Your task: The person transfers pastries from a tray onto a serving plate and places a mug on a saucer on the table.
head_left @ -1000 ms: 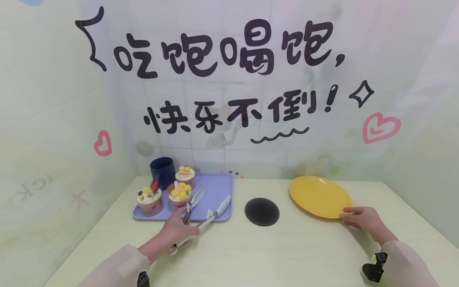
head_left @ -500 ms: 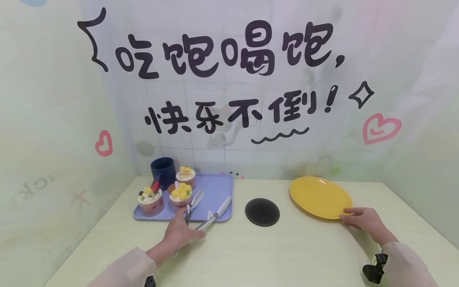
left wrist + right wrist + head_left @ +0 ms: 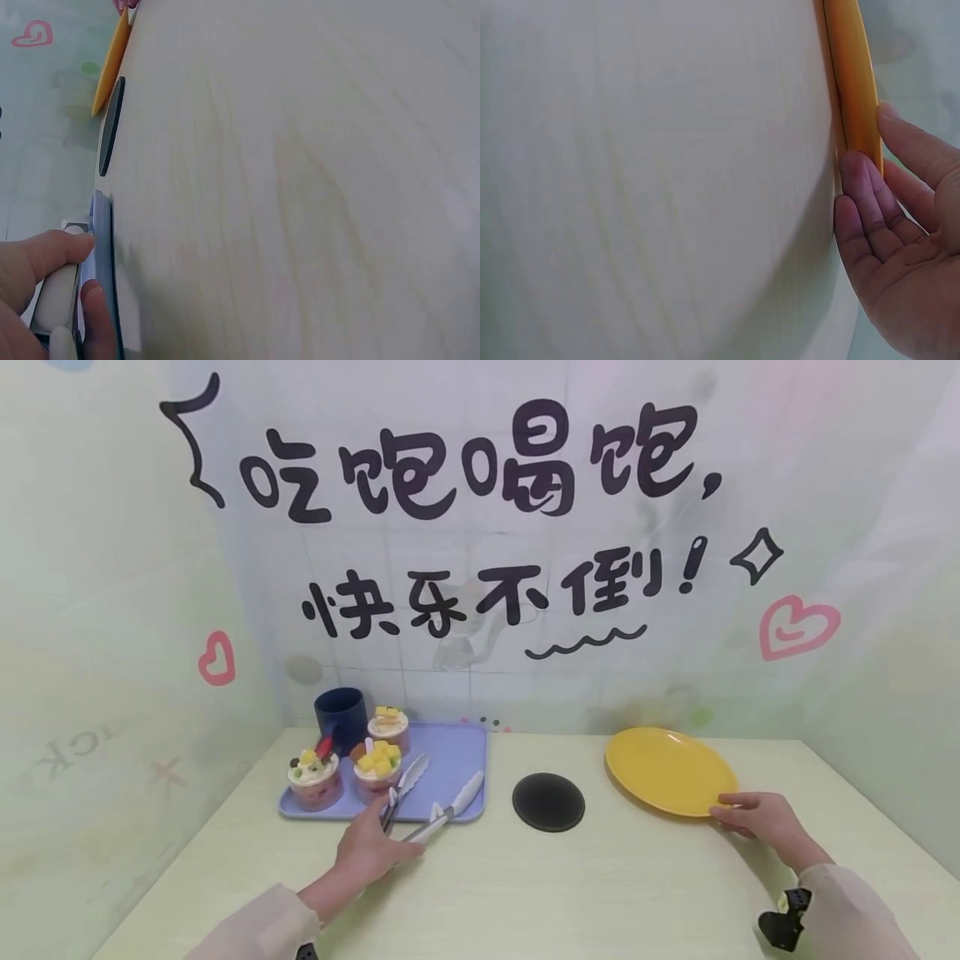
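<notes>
In the head view my left hand (image 3: 369,847) grips a pair of metal tongs (image 3: 454,808), its arms spread apart and its pale tips over the purple tray. Thumb and fingers lie on either side of the tongs' handles (image 3: 56,300) in the left wrist view. Just beyond the tongs stand dessert cups: one topped with yellow cubes (image 3: 377,781), one with a red piece on top (image 3: 315,789), and another behind (image 3: 397,742). My right hand (image 3: 768,825) pinches the near right rim of a yellow plate (image 3: 667,772), thumb on top and fingers beneath (image 3: 859,187).
The purple tray (image 3: 465,752) carries the cups and a dark blue mug (image 3: 341,720). Between tray and plate a round black disc (image 3: 548,802) lies on the pale wooden table (image 3: 555,893). A printed backdrop (image 3: 480,685) rises behind the table, with side walls left and right.
My left hand has shifted slightly on the tongs, so their near handle end, visible a second ago, is now covered. The right hand and plate stay in place.
</notes>
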Available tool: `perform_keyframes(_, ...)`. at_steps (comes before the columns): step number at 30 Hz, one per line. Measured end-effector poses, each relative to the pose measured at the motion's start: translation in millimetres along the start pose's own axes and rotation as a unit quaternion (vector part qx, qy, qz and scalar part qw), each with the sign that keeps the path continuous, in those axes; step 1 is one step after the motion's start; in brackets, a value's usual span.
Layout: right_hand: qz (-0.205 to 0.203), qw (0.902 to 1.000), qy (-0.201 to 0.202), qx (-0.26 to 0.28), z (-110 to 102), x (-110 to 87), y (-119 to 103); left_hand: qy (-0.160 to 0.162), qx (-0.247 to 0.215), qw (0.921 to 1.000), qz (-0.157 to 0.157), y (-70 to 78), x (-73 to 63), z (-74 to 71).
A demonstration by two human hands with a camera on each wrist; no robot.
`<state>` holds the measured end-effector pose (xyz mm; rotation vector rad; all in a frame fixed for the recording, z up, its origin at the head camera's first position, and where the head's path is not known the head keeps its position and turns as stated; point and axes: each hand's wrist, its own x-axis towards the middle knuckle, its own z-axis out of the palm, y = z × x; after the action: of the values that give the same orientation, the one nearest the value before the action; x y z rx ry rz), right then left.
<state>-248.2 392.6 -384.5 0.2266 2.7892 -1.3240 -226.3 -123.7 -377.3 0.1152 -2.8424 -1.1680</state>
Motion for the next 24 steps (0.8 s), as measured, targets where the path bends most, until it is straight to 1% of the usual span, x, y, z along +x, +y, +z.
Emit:
perform_keyframes(3, 0.002, 1.0, -0.002, 0.002, 0, 0.7, 1, -0.008, 0.005, 0.9999, -0.007, -1.1, 0.9, -2.8)
perform_keyframes(6, 0.006, 1.0, -0.002, 0.004, 0, 1.4, 1, -0.01, 0.016, 0.9998, -0.006, -2.9, 1.6, -5.6)
perform_keyframes(8, 0.005, 1.0, -0.003, 0.007, 0, 1.3, 1, -0.014, 0.016, 0.9997, -0.008, -3.9, 2.1, -7.4)
perform_keyframes(10, 0.006, 0.9999, -0.003, 0.009, 0, 1.1, 1, -0.019, 0.011, 0.9997, -0.008, -4.8, 2.6, -8.7)
perform_keyframes(13, 0.006, 0.9999, -0.004, 0.011, 1, 0.8, 1, -0.027, -0.012, 0.9994, -0.015, -4.2, 3.0, -10.1)
perform_keyframes(17, 0.008, 0.9999, -0.005, 0.01, 1, 1.5, 1, -0.031, -0.031, 0.9988, -0.021, -1.3, 1.0, -13.8)
perform_keyframes(20, 0.006, 0.9999, -0.004, 0.012, 1, 1.8, 2, -0.037, -0.031, 0.9985, -0.025, 0.7, -2.4, -18.8)
perform_keyframes(24, 0.001, 0.9999, -0.003, 0.012, 1, 0.9, 1, -0.047, -0.021, 0.9984, -0.025, 3.4, -5.4, -25.6)
